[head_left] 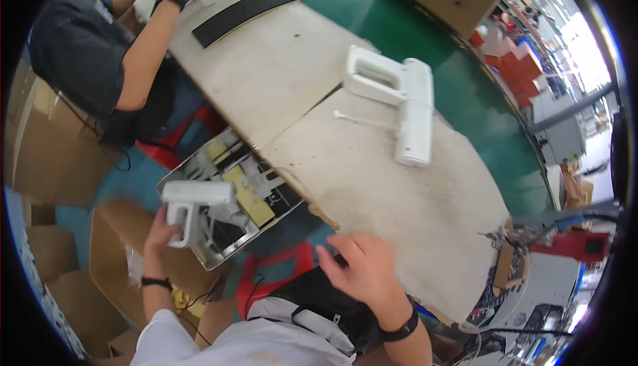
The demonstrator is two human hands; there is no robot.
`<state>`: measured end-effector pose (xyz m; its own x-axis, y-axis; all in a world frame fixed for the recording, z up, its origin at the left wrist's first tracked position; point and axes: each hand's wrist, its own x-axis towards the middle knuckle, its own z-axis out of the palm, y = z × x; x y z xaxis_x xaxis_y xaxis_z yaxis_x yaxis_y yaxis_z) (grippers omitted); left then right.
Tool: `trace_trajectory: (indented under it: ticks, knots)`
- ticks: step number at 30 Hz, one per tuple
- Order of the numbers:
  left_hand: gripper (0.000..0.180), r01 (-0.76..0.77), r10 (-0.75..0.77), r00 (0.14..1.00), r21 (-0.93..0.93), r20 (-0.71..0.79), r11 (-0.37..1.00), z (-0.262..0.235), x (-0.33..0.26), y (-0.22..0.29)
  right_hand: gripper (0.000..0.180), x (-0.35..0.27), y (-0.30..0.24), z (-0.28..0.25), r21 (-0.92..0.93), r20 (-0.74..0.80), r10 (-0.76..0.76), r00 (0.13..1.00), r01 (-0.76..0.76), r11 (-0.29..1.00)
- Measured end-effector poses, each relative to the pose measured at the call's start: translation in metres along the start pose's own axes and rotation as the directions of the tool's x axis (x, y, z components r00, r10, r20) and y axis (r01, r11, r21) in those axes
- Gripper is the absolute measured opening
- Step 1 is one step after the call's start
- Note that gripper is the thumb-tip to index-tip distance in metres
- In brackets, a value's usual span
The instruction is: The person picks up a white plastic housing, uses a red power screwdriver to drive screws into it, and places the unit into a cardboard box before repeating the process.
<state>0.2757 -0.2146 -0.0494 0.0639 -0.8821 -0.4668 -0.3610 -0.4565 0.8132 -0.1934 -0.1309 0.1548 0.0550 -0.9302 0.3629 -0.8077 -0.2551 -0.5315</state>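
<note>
My left hand (161,232) grips the looped handle of a white gun-shaped device (203,194), held over an open box (219,260) of parts beside the table. My right hand (362,266) hovers at the table's near edge, slightly blurred, with thumb and fingers apart and nothing in them. A second white gun-shaped device (415,110) lies on the table (392,196), farther off than my right hand. From its side a thin white rod (365,121) sticks out to the left.
At the far left a co-worker (86,54) in dark clothing reaches over the table. A curved black strip (246,15) lies there. An open cardboard box (119,246) stands on the floor at left. Red-and-grey equipment (578,246) and a small cardboard piece (510,268) border the table's right end.
</note>
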Motion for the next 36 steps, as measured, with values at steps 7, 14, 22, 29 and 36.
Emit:
trace_trajectory:
  ticks: [7,14,22,29,36]
  knots:
    - [0.086,-0.331,0.426,0.866,-0.340,0.261,0.880,0.047,-0.113,0.197,0.040,-0.077,-0.034,-0.174,-0.348,-0.913,-0.280,0.295,-0.208,0.914]
    - [0.079,-0.412,0.465,0.711,-0.222,0.528,0.883,0.204,-0.142,0.283,0.056,-0.030,0.040,-0.245,0.365,-0.836,0.364,0.410,-0.080,0.928]
    - [0.079,-0.476,0.401,0.617,-0.085,0.678,0.876,0.317,-0.176,0.293,0.026,-0.059,0.028,-0.258,0.536,-0.818,0.490,0.302,0.087,0.840]
    - [0.079,-0.993,0.696,0.114,0.104,0.708,0.058,0.342,-0.227,0.372,0.011,-0.076,0.010,-0.272,0.509,-0.850,0.481,0.215,0.096,0.856]
    - [0.079,-0.958,0.236,0.133,0.186,0.963,-0.216,0.458,-0.222,0.377,0.010,-0.059,0.038,-0.254,0.384,-0.875,0.378,0.302,-0.041,0.922]
